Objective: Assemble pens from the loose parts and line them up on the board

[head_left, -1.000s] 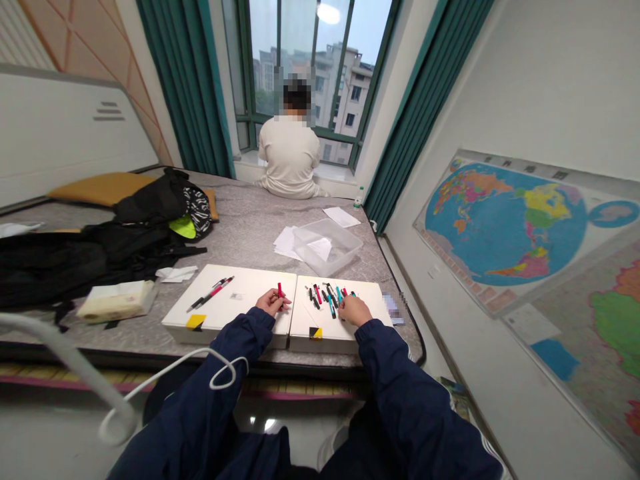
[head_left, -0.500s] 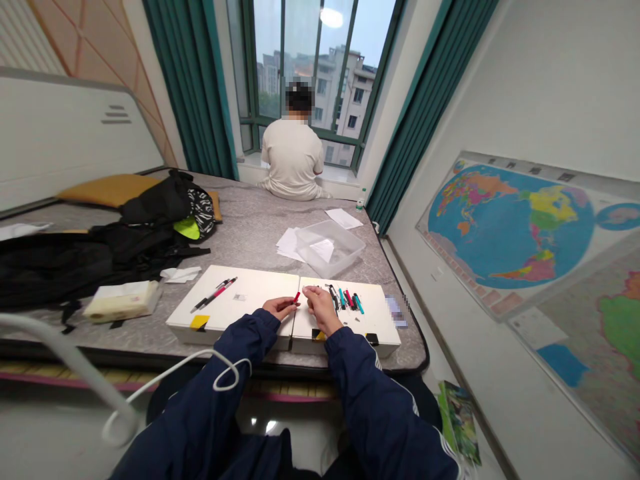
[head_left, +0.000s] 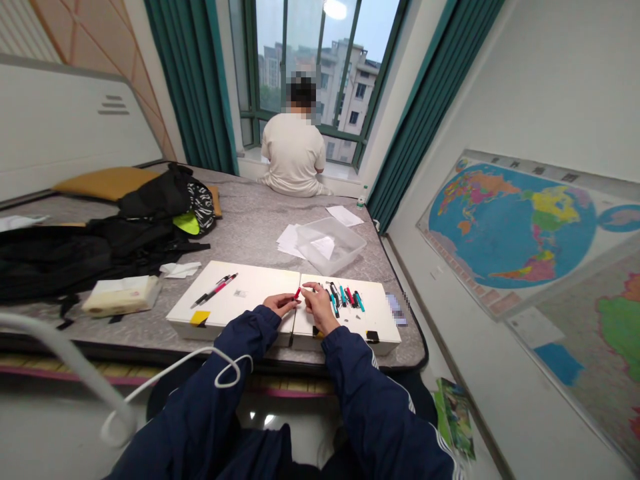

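In the head view, our left hand point(head_left: 280, 305) pinches a red pen piece point(head_left: 297, 293). Our right hand point(head_left: 321, 309) has come beside it from the pen parts point(head_left: 349, 297) on its right, so both seem busy together; we can't tell its grip.

Left fingers point(head_left: 289, 306) hold what seems a red pen part point(head_left: 297, 293).

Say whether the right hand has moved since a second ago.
Yes. The right hand has moved left across the right-hand white box, toward its left edge.
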`<state>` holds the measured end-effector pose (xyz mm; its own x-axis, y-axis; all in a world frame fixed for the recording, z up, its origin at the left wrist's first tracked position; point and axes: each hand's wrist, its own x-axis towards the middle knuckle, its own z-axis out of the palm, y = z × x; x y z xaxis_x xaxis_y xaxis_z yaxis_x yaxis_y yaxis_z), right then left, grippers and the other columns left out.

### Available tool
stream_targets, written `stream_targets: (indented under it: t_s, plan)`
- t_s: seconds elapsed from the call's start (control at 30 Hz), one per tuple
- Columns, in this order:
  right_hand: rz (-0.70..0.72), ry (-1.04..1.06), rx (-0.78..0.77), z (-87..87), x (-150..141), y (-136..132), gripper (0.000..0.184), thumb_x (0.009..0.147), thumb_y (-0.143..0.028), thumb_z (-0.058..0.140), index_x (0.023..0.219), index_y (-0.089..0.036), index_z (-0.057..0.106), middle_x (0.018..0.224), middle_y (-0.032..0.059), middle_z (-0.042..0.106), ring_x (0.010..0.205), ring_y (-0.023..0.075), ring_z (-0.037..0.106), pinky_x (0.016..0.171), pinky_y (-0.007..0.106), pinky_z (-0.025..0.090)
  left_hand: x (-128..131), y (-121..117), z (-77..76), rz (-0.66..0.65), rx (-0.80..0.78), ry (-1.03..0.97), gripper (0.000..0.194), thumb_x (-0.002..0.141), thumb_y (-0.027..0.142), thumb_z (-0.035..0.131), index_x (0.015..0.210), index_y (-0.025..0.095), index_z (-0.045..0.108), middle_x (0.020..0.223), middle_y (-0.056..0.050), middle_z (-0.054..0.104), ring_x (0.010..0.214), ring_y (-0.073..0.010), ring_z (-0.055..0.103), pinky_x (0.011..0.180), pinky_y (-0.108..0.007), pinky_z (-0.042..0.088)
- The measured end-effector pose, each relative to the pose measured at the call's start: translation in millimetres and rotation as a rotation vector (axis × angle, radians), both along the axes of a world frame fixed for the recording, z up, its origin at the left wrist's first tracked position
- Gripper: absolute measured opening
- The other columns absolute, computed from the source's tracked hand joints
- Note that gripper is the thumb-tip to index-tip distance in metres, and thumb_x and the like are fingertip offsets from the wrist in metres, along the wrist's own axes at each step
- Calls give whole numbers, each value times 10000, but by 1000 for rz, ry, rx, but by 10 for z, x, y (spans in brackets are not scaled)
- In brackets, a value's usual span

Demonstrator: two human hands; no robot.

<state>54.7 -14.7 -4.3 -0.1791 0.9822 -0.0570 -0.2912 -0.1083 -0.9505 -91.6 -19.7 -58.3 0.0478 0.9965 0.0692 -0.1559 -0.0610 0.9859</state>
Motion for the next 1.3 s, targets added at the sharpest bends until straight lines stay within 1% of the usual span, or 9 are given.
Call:
stream_targets:
  t_s: [0.17, 0.3, 0.37, 0.47, 0.6, 0.83, 1.07, 1.17, 1.3]
  plan:
    - [-46, 130, -91, 5, 121, 17, 160, 698, -288, 480, 832, -206, 511, 436, -125, 226, 362, 51, 154, 349, 146, 142, 9, 6, -28, 106, 12, 34, 547, 543, 497, 772, 889, 87, 668, 837, -162, 723, 758, -286, 696, 746, -426, 563]
    - [-61, 30, -169, -83, 176, 63, 155, 665, -253, 456, 807, -203, 489, 411, -126, 287, 341, 49, 180, 337, 141, 151, -10, 24, -73, 104, 13, 76, 559, 556, 504, 762, 916, 86, 670, 862, -164, 721, 775, -281, 695, 751, -417, 560]
    - [-67, -52, -142, -112, 188, 85, 209, 662, -237, 482, 867, -198, 502, 440, -111, 406, 346, 48, 260, 339, 134, 198, -27, 42, -114, 94, 13, 109, 548, 572, 498, 755, 935, 94, 677, 875, -154, 722, 794, -275, 693, 754, -405, 559]
    - [-87, -129, 3, -83, 210, 105, 288, 710, -259, 533, 989, -191, 509, 670, -20, 642, 474, 67, 486, 426, 150, 379, -49, 68, -172, 95, 34, 157, 520, 608, 475, 738, 965, 101, 685, 884, -142, 724, 806, -266, 691, 752, -388, 558]
    - [-50, -255, 200, 76, 235, 99, 269, 777, -301, 570, 1007, -162, 550, 959, 101, 690, 774, 153, 657, 683, 282, 524, -63, 73, -189, 92, 48, 224, 488, 649, 440, 715, 1000, 102, 686, 892, -131, 725, 815, -256, 688, 727, -360, 564]
    - [28, -833, 632, 373, 225, 23, 261, 882, -265, 506, 1111, -225, 625, 1055, 58, 684, 1005, 189, 624, 927, 312, 433, -68, 38, -141, 99, 109, 342, 427, 669, 413, 690, 978, 119, 710, 901, -112, 727, 765, -230, 684, 681, -326, 563]
    - [186, -1130, 734, 335, 142, 1, 322, 900, -222, 485, 1206, -220, 585, 1041, 64, 691, 945, 193, 646, 888, 286, 438, -74, 37, -153, 87, 137, 366, 407, 665, 406, 675, 953, 122, 723, 903, -107, 727, 776, -231, 685, 716, -325, 556]
    - [187, -1125, 709, 300, 76, -14, 308, 908, -243, 469, 1184, -216, 604, 1054, 76, 685, 955, 200, 639, 904, 295, 424, -70, 43, -183, 105, 122, 362, 409, 656, 408, 678, 941, 119, 724, 889, -105, 729, 779, -239, 686, 743, -346, 553]
    - [169, -863, 684, 314, 76, -70, 359, 921, -311, 433, 1253, -239, 547, 1209, 53, 609, 1094, 179, 563, 951, 297, 394, -47, 54, -210, 96, 106, 268, 424, 652, 407, 690, 959, 115, 707, 912, -106, 726, 833, -246, 683, 816, -380, 537]
